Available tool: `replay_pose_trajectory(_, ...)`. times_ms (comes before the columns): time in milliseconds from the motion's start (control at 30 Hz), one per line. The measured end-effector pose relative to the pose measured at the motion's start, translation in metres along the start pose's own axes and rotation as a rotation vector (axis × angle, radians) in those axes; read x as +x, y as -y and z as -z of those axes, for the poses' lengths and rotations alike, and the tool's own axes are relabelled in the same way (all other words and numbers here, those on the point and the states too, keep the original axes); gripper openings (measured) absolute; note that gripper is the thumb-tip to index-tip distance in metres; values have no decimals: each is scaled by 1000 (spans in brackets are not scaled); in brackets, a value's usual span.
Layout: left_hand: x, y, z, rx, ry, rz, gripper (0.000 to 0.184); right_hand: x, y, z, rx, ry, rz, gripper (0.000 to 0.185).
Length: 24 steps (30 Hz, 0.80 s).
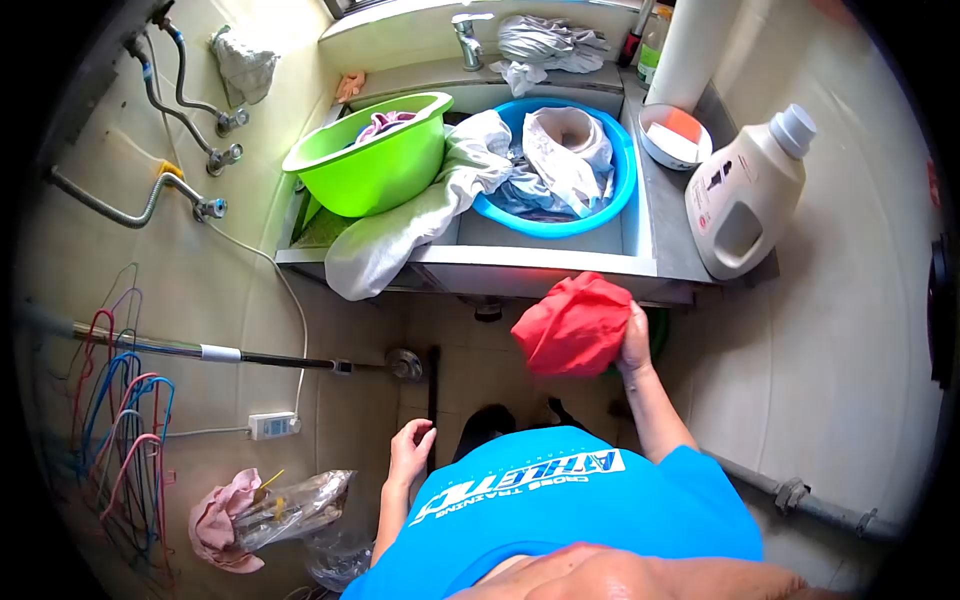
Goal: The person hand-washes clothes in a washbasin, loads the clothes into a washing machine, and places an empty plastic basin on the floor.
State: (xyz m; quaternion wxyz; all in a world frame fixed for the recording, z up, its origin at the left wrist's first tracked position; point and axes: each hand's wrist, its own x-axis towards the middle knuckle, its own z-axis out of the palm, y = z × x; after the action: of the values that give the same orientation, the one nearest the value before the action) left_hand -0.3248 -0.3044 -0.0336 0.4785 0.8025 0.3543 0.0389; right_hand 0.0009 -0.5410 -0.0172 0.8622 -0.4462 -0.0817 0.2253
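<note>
My right hand (635, 340) is closed on the right side of a bunched red cloth (573, 326), held in the air just in front of the sink's front edge. Low at my side, my left hand (409, 450) touches nothing I can see; its fingers are loosely curled. Beyond the red cloth, a blue basin (628, 190) in the sink holds wet white and bluish clothes (568, 160). To its left a green basin (375, 165) sits tilted with some cloth inside. A long white cloth (420, 215) lies between the basins and hangs over the front edge.
A detergent bottle (745, 200) and a small white bowl (690, 155) stand on the right counter. Behind the sink are a faucet (467, 40) and a grey cloth (550, 45). Hangers (125, 410) hang at the left by a metal rail (265, 357); plastic bags (300, 510) are below.
</note>
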Motion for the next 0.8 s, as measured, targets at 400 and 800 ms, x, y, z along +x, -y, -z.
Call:
replay_pose_trajectory(400, 178, -88, 71, -51, -455, -522, 10, 60, 50, 0, 11, -292, 242, 51)
replay_pose_trajectory(800, 317, -101, 86, -71, -384, -380, 12, 145, 55, -79, 176, -334, 239, 48)
